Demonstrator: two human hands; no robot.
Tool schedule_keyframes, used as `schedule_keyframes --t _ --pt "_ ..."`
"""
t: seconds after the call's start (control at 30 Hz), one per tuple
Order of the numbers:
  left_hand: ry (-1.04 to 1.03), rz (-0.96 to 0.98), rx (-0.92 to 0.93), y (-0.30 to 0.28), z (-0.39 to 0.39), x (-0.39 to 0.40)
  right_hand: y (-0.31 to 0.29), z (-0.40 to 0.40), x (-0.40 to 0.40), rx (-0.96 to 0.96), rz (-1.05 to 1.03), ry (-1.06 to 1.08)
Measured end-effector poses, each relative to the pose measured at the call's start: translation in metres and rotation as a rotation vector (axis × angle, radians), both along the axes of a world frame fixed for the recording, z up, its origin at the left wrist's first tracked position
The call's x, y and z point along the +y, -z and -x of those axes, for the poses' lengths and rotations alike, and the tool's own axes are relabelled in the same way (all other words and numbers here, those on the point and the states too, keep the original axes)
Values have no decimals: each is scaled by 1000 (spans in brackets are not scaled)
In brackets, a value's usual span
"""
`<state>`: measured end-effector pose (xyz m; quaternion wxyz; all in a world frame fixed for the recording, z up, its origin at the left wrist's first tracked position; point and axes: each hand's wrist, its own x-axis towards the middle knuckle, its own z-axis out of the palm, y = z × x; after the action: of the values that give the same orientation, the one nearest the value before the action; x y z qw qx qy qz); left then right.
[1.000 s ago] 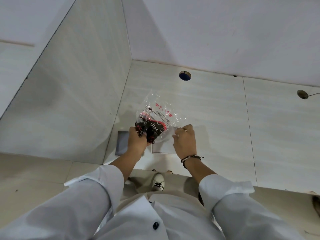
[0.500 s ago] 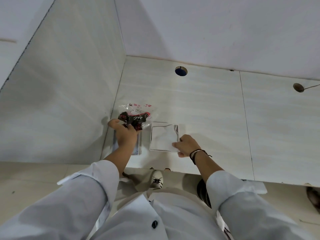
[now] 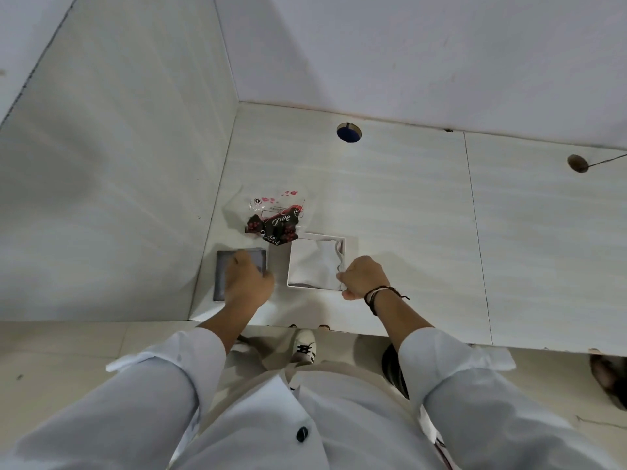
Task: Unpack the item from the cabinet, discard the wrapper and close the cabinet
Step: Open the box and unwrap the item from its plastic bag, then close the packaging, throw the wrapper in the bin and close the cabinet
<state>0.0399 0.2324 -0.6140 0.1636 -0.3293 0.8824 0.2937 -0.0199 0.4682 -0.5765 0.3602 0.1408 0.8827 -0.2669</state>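
The packet (image 3: 275,217), a clear plastic wrapper with red print and a black-and-red item inside, lies flat on the white counter (image 3: 407,215), free of both hands. My left hand (image 3: 247,283) is just in front of it, fingers curled down over a grey square plate (image 3: 222,276) set in the counter; whether it grips the plate is hidden. My right hand (image 3: 363,277) is closed on the right edge of the white liner (image 3: 314,262) in a square opening in the counter.
A white wall panel (image 3: 118,198) rises at the left, close to the packet and plate. A round blue hole (image 3: 348,132) sits at the counter's back and a brown one (image 3: 577,163) at far right. My shoe (image 3: 303,344) shows below the counter's front edge.
My left hand put the packet down on the counter, let go, and drew back onto the grey plate. My right hand left the packet and took the liner's edge.
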Motion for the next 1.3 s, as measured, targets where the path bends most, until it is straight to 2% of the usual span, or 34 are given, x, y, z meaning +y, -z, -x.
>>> schedule_keyframes --t 0.1,0.33,0.53,0.7,0.83,0.93,1.0,1.07,1.13,1.23,1.3 --pt "96 -13 -107 15 -5 -6 -1 0 -11 66 -57 -58" --pt "243 59 -112 4 -1 5 3 -7 -20 115 -65 -30" --pt "69 61 194 -36 1 4 -2 -4 -17 68 89 166" --pt "8 -26 414 -76 7 2 5 16 -19 180 -39 100" --pt "-122 -274 531 -104 10 5 2 22 -23 183 -103 34" --pt "-163 -619 566 -115 16 4 -7 17 -19 306 -125 46" --pt "-225 -941 507 -111 20 1 -18 14 -15 441 30 137" --pt "-208 -1120 379 -103 27 1 -33 12 -14 355 391 331" --pt "-96 -1060 255 -87 35 4 -33 9 -14 197 639 462" --pt "59 -792 121 -64 44 10 -19 1 -13 266 523 394" --pt "155 -629 95 -56 42 16 -16 -11 -15 260 480 350"
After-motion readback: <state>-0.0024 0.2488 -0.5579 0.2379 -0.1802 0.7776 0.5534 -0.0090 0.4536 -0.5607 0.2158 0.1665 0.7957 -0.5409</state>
